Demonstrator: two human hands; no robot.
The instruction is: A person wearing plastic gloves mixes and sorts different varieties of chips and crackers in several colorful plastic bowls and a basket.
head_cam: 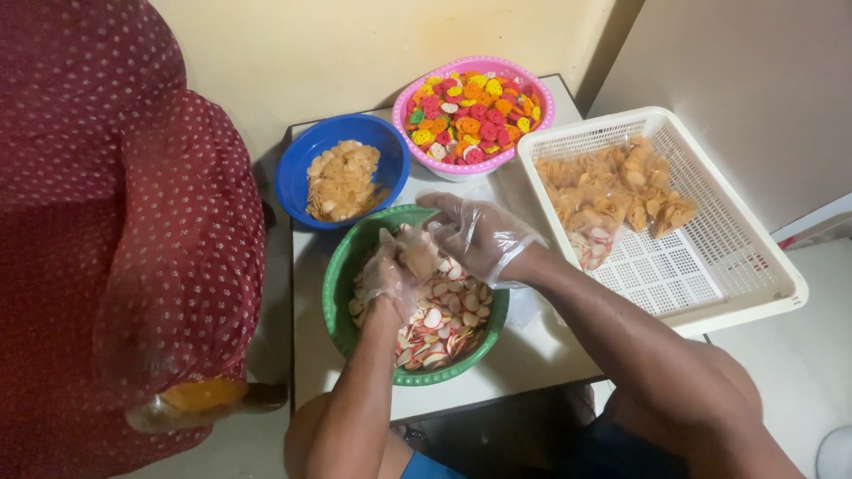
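Both my hands wear thin clear plastic gloves and hover over a green bowl [342, 293] full of pale, red-rimmed round crackers [448, 324]. My left hand [390, 279] is closed around a handful of those crackers just above the bowl. My right hand [475, 232] is cupped against it from the right, fingers bent over the same handful.
A blue bowl [302, 164] of beige chips sits behind the green one. A pink bowl [532, 120] holds red, orange, yellow and green crackers. A white slotted basket [710, 266] on the right carries tan chips. A person in a dotted maroon garment [115, 231] stands at the left.
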